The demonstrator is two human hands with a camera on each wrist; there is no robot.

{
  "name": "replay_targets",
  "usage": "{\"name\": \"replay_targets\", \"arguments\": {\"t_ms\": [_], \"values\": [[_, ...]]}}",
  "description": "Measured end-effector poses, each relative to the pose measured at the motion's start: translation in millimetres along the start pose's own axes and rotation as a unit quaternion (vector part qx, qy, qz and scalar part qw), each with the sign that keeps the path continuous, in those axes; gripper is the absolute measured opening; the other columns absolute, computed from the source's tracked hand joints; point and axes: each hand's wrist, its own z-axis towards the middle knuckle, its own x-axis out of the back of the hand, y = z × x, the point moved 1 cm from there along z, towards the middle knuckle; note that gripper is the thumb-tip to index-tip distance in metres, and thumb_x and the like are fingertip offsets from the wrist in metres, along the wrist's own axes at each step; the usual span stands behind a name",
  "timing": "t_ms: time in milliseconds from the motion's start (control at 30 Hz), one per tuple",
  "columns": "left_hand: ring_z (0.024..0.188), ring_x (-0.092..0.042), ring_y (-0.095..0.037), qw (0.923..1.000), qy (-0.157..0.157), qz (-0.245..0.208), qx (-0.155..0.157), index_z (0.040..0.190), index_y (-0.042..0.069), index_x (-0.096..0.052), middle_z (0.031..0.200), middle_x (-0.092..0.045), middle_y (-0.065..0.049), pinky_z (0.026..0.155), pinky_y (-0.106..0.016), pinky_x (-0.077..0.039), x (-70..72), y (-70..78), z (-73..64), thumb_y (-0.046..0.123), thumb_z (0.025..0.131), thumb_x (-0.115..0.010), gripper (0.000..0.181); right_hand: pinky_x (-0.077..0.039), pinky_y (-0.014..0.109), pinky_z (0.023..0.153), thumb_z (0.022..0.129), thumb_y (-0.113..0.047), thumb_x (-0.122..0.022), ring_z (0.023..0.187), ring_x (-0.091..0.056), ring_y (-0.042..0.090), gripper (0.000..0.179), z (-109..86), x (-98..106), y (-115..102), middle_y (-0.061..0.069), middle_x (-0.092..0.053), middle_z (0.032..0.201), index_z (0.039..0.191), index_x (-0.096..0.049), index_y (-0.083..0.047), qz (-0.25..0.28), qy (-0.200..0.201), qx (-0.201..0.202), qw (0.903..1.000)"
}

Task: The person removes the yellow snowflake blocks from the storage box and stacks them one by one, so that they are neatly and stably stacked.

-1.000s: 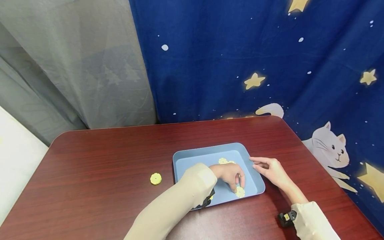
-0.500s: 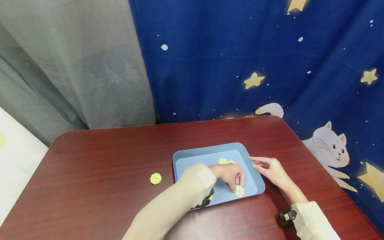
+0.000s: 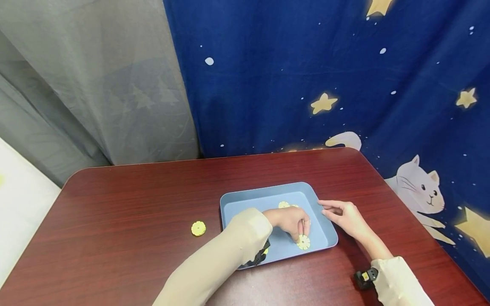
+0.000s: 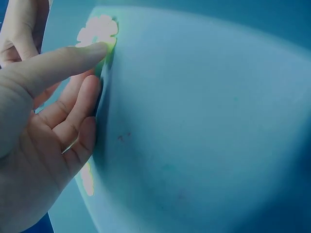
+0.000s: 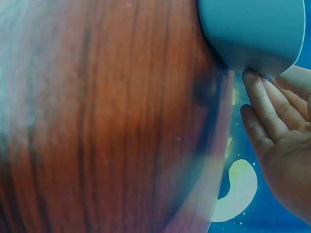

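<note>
Backdrop: blue curtain printed with yellow stars, far side; grey curtain to its left.
Table: dark red, wood-grained table carrying everything.
Tray: light-blue, shallow rectangular tray, right of the table's middle.
Left hand: left hand reaches over the tray's near wall; its grip is a pinch, thumb tip upon the disc below.
Right hand: right hand at the tray's right wall, fingers extended and touching it, not wrapped round.
Pinched disc: pale yellow, notched, flower-shaped disc, inside the tray, near right. Cannot tell whether it is clear of the tray floor.
Other discs: similar far discs in the tray, partly hidden by the hand; lone yellow disc on the table, left of the tray.
Step, judged: handling one disc while the other hand steadies the tray.
Next move, judged: calls for a firm thumb pinch and a still tray.
</note>
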Motion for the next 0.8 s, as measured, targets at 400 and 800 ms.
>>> {"name": "replay_targets", "arguments": {"t_ms": [400, 800], "values": [[0.062, -0.053, -0.001, 0.9990, 0.017, -0.040, 0.006, 0.084, 0.004, -0.067, 0.067, -0.060, 0.004, 0.058, -0.014, -0.043, 13.3, -7.2, -14.7, -0.011, 0.070, -0.066, 0.020, -0.049, 0.019, 0.066, 0.081, 0.006, -0.063, 0.084, -0.064, 0.028, 0.030, -4.7, 3.1, -41.8, 0.026, -0.062, 0.103, 0.110, -0.060, 0.012, -0.007, -0.003, -0.013, 0.9999], [0.064, -0.048, -0.003, 0.9989, 0.027, -0.036, 0.007, 0.085, 0.004, -0.068, 0.069, -0.057, 0.005, 0.059, -0.016, -0.041, 29.8, -13.1, -37.3, -0.012, 0.073, -0.060, 0.021, -0.050, 0.020, 0.067, 0.082, -0.006, -0.066, 0.084, -0.063, 0.008, 0.032, 0.7, -0.1, -0.3, 0.017, -0.064, 0.105, 0.114, -0.063, 0.001, -0.002, -0.003, -0.024, 0.9997]]}}
